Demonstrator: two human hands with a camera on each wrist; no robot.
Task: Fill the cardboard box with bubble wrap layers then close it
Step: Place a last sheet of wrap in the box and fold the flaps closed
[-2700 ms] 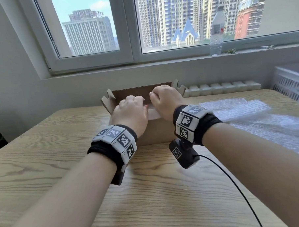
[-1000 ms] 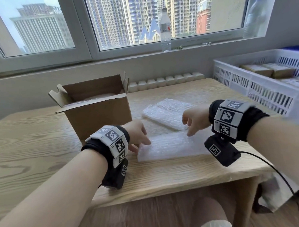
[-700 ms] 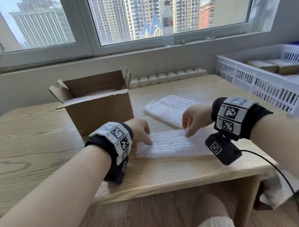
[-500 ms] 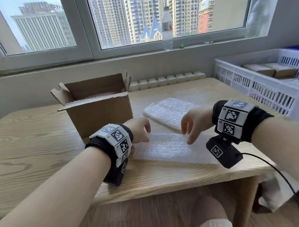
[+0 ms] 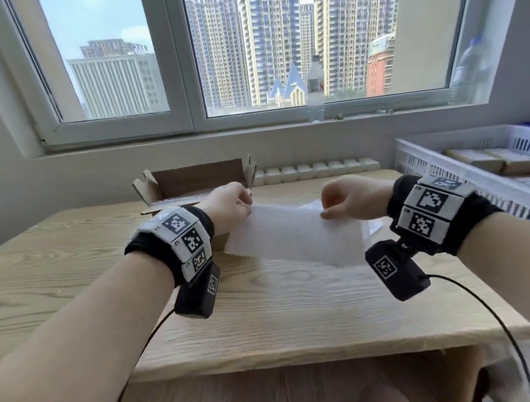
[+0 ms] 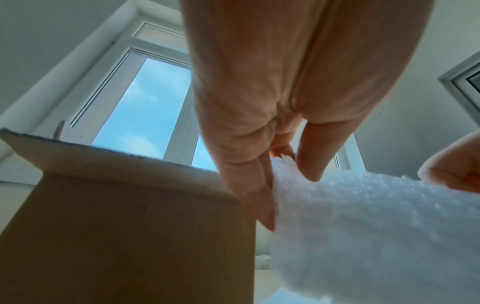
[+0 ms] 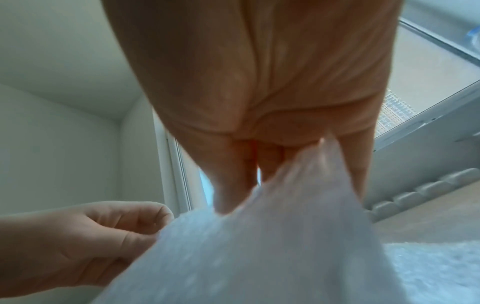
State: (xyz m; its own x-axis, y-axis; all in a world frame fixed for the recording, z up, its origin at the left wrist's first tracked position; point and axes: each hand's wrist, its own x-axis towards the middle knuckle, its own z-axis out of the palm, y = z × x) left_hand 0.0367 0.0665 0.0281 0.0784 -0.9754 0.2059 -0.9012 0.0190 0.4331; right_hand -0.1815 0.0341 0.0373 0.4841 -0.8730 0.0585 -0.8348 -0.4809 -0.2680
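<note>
While held: one bubble wrap sheet [image 5: 292, 233], two hands.

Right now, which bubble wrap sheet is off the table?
The sheet pinched at its top corners by the left hand and right hand. Another piece lies on the table behind it.

Bubble wrap [image 7: 272, 257] in both hands' grip

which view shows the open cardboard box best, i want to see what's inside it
The head view: it looks down into the cardboard box, where a pale layer, probably bubble wrap, lies inside, partly hidden by the left hand. The left wrist view shows only the box's outer wall and top edge from below. The right wrist view shows none of it.
</note>
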